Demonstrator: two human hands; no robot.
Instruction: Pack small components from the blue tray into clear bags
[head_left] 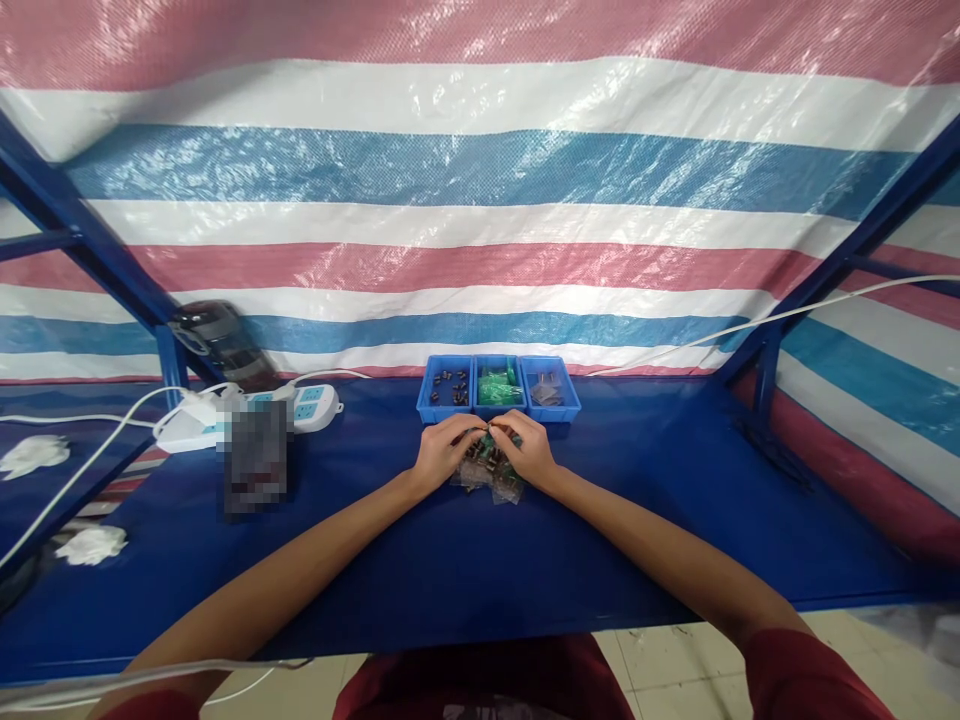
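Both hands meet just in front of three small blue bins. My left hand (448,449) and my right hand (526,447) are closed, fingertips nearly touching over a small dark item too tiny to make out. Below the fingers lies a pile of small clear bags (507,488) with dark and green pieces. The left bin (444,412) holds several small dark parts, the middle bin (496,411) green pieces, and the right bin (553,412) clear or greyish pieces.
A white power strip (319,405) with cables and a blurred dark object (256,460) stand left on the blue table (450,580). A dark bottle (225,340) leans behind them. Crumpled white tissues (91,545) lie far left. Blue frame posts rise at both sides.
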